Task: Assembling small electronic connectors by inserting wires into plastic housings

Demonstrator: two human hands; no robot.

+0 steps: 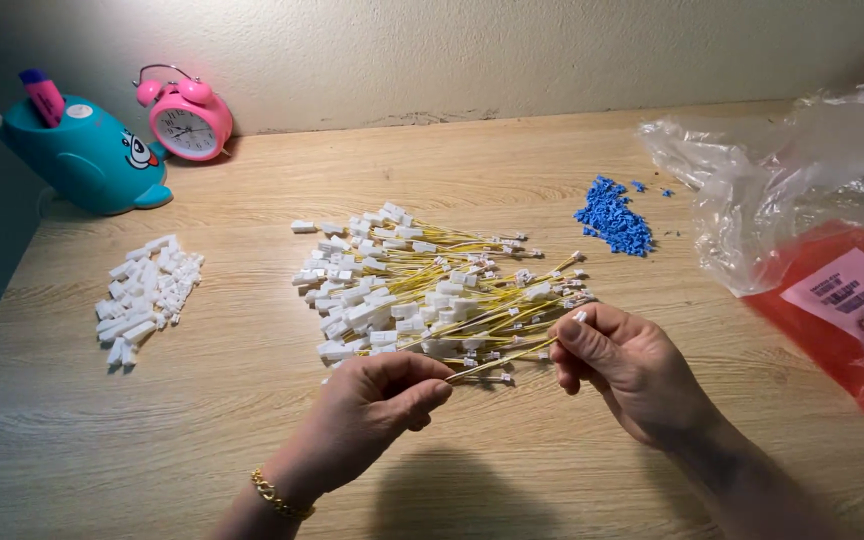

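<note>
My left hand (pixel 377 405) and my right hand (pixel 627 365) hold the two ends of one short yellow wire (pixel 500 359) just above the wooden table (pixel 202 430). The right fingers pinch its end with a small white connector; the left fingers pinch the other end. Right behind the hands lies a pile of yellow wires with white connectors (pixel 427 290). A gold chain bracelet (pixel 280 497) is on my left wrist.
A heap of loose white plastic connectors (pixel 145 296) lies at the left, a small heap of blue plastic pieces (pixel 613 217) at the back right. Crumpled clear plastic bags over a red package (pixel 822 230) fill the right side. A teal whale-shaped holder (pixel 87 155) and a pink alarm clock (pixel 188 120) stand by the wall.
</note>
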